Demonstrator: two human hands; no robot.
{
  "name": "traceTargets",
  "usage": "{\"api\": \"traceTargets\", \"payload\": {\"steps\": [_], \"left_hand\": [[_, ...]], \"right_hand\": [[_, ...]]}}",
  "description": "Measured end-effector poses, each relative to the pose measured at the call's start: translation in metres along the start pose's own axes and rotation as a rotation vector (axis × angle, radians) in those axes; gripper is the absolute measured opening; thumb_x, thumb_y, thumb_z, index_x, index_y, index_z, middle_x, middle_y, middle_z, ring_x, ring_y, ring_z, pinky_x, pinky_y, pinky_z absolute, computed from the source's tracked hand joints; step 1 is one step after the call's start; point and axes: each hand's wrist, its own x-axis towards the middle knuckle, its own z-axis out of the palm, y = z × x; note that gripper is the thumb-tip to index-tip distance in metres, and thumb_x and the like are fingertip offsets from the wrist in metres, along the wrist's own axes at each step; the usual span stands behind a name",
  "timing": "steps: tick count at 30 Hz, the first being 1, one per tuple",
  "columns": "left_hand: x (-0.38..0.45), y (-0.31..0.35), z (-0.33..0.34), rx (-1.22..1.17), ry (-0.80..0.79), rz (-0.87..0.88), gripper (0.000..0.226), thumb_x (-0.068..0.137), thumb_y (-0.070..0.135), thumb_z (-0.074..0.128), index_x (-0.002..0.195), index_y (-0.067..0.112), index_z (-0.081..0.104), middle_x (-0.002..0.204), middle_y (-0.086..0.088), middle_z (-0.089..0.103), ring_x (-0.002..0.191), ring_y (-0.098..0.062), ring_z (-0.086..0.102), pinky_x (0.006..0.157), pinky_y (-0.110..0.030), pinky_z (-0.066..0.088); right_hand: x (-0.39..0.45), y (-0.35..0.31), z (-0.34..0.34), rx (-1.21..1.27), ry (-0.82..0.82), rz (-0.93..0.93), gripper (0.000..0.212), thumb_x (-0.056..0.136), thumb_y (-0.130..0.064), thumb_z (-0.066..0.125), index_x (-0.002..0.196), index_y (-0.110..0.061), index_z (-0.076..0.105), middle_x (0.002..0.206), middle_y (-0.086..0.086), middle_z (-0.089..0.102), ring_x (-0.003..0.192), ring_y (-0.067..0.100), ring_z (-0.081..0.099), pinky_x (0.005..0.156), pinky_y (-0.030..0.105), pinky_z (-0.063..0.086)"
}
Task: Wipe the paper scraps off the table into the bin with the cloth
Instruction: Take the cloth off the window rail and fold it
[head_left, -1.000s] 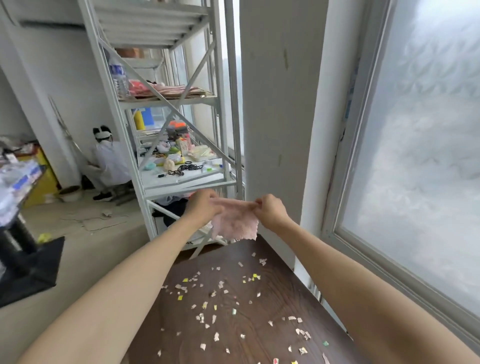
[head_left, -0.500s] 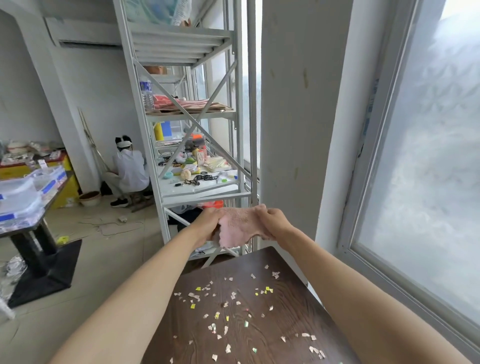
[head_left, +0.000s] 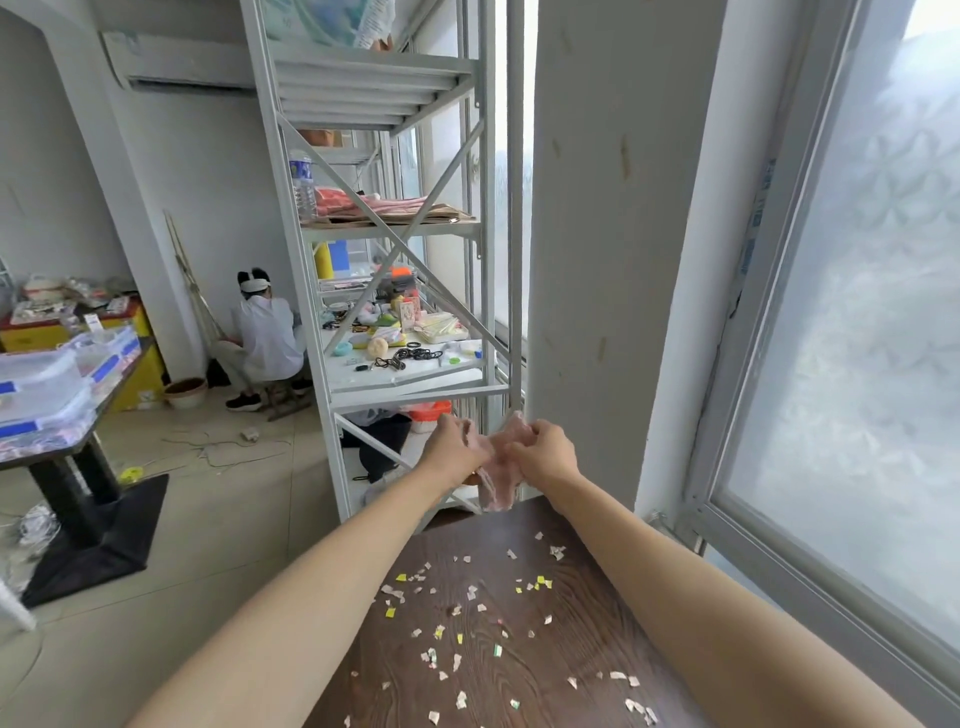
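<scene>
Both my hands hold a pink cloth (head_left: 497, 475) in the air, just beyond the far edge of the dark wooden table (head_left: 587, 644). My left hand (head_left: 451, 448) grips its left side and my right hand (head_left: 543, 453) its right side, close together, so the cloth is bunched and hangs down between them. Several small paper scraps (head_left: 467, 618), white, yellow and green, lie scattered across the tabletop below my forearms. No bin is in view.
A white metal shelving rack (head_left: 395, 332) full of small items stands right behind the table. A white pillar (head_left: 613, 260) and a frosted window (head_left: 852, 338) are on the right. A person (head_left: 265, 343) crouches at the back left, near another table (head_left: 57, 415) with plastic boxes.
My hands have come closer together, bunching the cloth that was stretched flat between them. The view has tilted upward, showing more of the rack and room.
</scene>
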Motion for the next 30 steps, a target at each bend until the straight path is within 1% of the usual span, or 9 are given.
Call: {"api": "traceTargets", "payload": {"steps": [2,4,9,11,14,17,21,26,30], "left_hand": [[0.001,0.005,0.006,-0.075,-0.019,0.002,0.053,0.077,0.004,0.068,0.123,0.004,0.041,0.111,-0.005,0.055,0.086,-0.015,0.058,0.054,-0.016,0.051],[0.001,0.008,0.011,-0.175,-0.051,-0.012,0.053,0.077,-0.002,0.063,0.125,0.003,0.041,0.107,-0.011,0.061,0.087,-0.025,0.065,0.067,-0.031,0.059],[0.002,0.002,0.014,-0.358,-0.14,-0.031,0.05,0.085,-0.01,0.051,0.131,0.006,0.041,0.101,-0.008,0.065,0.087,-0.024,0.068,0.08,-0.039,0.058],[0.003,-0.004,0.014,-0.438,-0.173,-0.036,0.057,0.084,-0.017,0.046,0.136,0.005,0.038,0.119,-0.013,0.061,0.091,-0.027,0.068,0.08,-0.04,0.059],[0.005,-0.014,0.01,-0.316,-0.029,0.016,0.057,0.084,-0.01,0.049,0.136,0.013,0.042,0.124,-0.014,0.057,0.092,-0.025,0.066,0.074,-0.038,0.061],[0.007,-0.028,0.003,-0.094,0.089,0.092,0.052,0.084,0.009,0.058,0.13,0.029,0.051,0.127,-0.007,0.054,0.109,-0.026,0.059,0.093,-0.045,0.052],[0.003,-0.051,0.008,-0.28,-0.23,0.038,0.055,0.088,0.011,0.059,0.129,0.046,0.048,0.127,-0.005,0.051,0.112,-0.022,0.057,0.093,-0.045,0.053],[0.014,-0.074,0.031,-0.212,-0.255,0.013,0.064,0.079,-0.008,0.054,0.132,0.029,0.052,0.127,-0.009,0.054,0.101,-0.026,0.062,0.088,-0.049,0.055],[0.031,-0.097,0.05,-0.122,-0.297,-0.036,0.073,0.074,-0.007,0.056,0.137,0.028,0.046,0.135,-0.009,0.053,0.111,-0.024,0.059,0.087,-0.033,0.053]], "right_hand": [[0.0,-0.003,0.006,-0.027,0.003,-0.026,0.014,0.085,-0.022,0.055,0.08,-0.01,0.056,0.073,0.004,0.061,0.07,0.024,0.057,0.065,0.031,0.047],[0.001,-0.007,0.011,0.032,-0.03,0.005,0.028,0.09,-0.03,0.05,0.077,-0.008,0.06,0.071,0.008,0.063,0.07,0.026,0.059,0.069,0.036,0.053],[0.003,-0.003,0.018,0.44,-0.194,0.164,0.039,0.091,-0.04,0.05,0.088,-0.008,0.072,0.075,0.014,0.073,0.068,0.032,0.072,0.063,0.037,0.061],[0.004,0.002,0.02,0.509,-0.198,0.183,0.027,0.092,-0.025,0.054,0.09,-0.003,0.069,0.074,0.015,0.074,0.065,0.033,0.073,0.067,0.045,0.062],[0.004,0.005,0.021,0.465,-0.111,0.225,0.024,0.089,0.004,0.041,0.08,-0.004,0.062,0.054,0.008,0.059,0.04,0.018,0.057,0.035,0.017,0.045],[0.011,0.009,0.025,0.458,-0.059,0.296,0.024,0.087,0.006,0.037,0.09,-0.001,0.06,0.057,0.011,0.053,0.042,0.019,0.047,0.029,0.013,0.034],[0.016,0.02,0.036,0.489,-0.067,0.353,0.023,0.092,-0.002,0.039,0.098,0.001,0.061,0.062,0.011,0.056,0.043,0.018,0.051,0.04,0.022,0.042],[0.023,0.048,0.044,0.48,-0.163,0.409,0.031,0.086,-0.031,0.068,0.093,-0.001,0.062,0.071,0.011,0.064,0.054,0.019,0.06,0.035,0.015,0.044],[0.043,0.08,0.06,0.474,-0.224,0.512,0.047,0.073,-0.016,0.08,0.107,0.009,0.061,0.093,0.024,0.071,0.077,0.032,0.071,0.075,0.041,0.061]]}}
